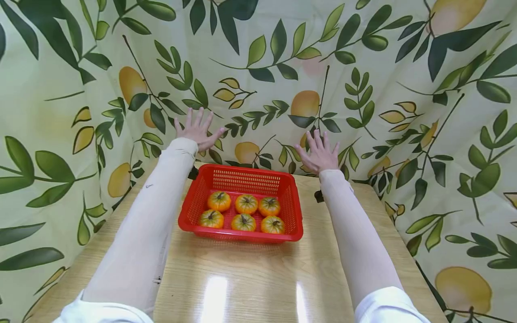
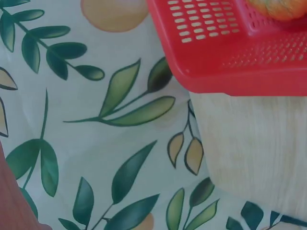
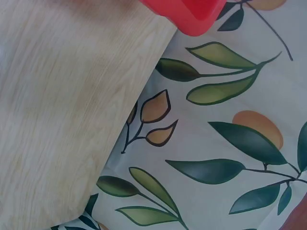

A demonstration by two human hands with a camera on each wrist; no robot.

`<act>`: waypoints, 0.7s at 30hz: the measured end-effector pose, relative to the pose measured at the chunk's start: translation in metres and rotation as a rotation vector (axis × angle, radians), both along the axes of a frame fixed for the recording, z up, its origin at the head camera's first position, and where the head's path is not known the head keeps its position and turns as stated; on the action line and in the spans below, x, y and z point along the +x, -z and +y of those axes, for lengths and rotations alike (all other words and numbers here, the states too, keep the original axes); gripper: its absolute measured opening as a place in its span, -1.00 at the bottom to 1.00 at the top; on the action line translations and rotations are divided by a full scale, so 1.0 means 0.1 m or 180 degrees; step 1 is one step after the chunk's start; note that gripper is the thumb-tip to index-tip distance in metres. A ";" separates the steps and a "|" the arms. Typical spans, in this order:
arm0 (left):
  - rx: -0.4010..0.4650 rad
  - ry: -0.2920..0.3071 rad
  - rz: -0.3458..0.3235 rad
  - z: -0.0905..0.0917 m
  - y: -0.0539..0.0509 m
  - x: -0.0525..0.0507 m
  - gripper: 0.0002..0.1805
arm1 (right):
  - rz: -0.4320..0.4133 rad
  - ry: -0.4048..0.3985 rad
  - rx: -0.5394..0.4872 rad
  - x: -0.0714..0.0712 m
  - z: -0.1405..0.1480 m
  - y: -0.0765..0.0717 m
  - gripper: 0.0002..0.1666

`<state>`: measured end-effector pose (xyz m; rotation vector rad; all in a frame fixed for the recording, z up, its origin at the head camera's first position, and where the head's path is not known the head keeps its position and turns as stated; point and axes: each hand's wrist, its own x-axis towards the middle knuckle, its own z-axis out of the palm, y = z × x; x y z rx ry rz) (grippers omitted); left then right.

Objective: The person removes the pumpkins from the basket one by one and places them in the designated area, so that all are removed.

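Both your hands are spread with the fingers straight and hold nothing: your left hand point(image 1: 198, 133) is above the basket's far left corner, and your right hand point(image 1: 319, 154) is past its far right corner. Whether your fingertips touch the leaf-and-fruit printed fabric point(image 1: 278, 11) behind them, you cannot tell from here.

Between your forearms, toward the far edge of the pale wood-grain table point(image 1: 242, 278), sits a bright red, rectangular plastic basket point(image 1: 246, 236) with rounded corners, a smooth wide rim and walls pierced by rows of small slots. It stands upright, open side up.

Inside you see six small, round, squat pumpkins point(image 1: 246, 204) in two rows of three. Their ribbed sides are glossy orange, their tops paler yellow-green with darker streaks, each with a short stem. Your left wrist view catches one basket corner and part of a pumpkin; your right shows another rounded corner.
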<state>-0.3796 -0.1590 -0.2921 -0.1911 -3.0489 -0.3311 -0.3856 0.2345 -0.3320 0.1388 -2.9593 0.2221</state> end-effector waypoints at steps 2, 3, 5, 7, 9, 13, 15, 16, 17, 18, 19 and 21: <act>0.0153 0.0025 -0.0084 0.00 0.00 0.03 -0.07 | -0.0026 -0.0021 -0.0075 0.02 -0.03 0.00 0.06; 0.0276 0.0055 -0.0129 -0.01 0.00 0.05 -0.07 | -0.0054 -0.0035 -0.0116 0.03 -0.04 0.00 0.05; 0.0744 0.0142 -0.0285 -0.04 -0.01 0.10 -0.09 | -0.0143 -0.0092 -0.0274 0.06 -0.09 -0.04 0.01; 0.1375 0.0205 -0.0408 -0.10 0.00 0.15 -0.16 | -0.0274 -0.0196 -0.0514 0.09 -0.15 -0.11 -0.05; 0.2026 0.0251 -0.0485 -0.20 0.04 0.21 -0.25 | -0.0456 -0.0365 -0.0753 0.10 -0.22 -0.19 -0.13; 0.3027 0.0266 -0.0471 -0.52 0.24 0.46 -0.37 | -0.0845 -0.0826 -0.1092 0.21 -0.39 -0.32 -0.31; 0.3517 0.0350 -0.0457 -0.66 0.37 0.62 -0.40 | -0.1036 -0.1033 -0.1170 0.28 -0.49 -0.33 -0.34; 0.3754 0.0408 -0.0432 -0.72 0.45 0.69 -0.43 | -0.1103 -0.1117 -0.1174 0.32 -0.54 -0.33 -0.34; 0.4004 0.0465 -0.0413 -0.76 0.53 0.76 -0.47 | -0.1169 -0.1198 -0.1155 0.35 -0.59 -0.31 -0.34; 0.4238 0.0547 -0.0406 -0.78 0.61 0.81 -0.52 | -0.1236 -0.1265 -0.1160 0.38 -0.65 -0.29 -0.33; 0.4472 0.0610 -0.0393 -0.80 0.70 0.86 -0.57 | -0.1296 -0.1335 -0.1179 0.41 -0.71 -0.27 -0.32; 0.4845 0.0705 -0.0369 -0.82 0.87 0.95 -0.65 | -0.1345 -0.1464 -0.1168 0.44 -0.82 -0.21 -0.34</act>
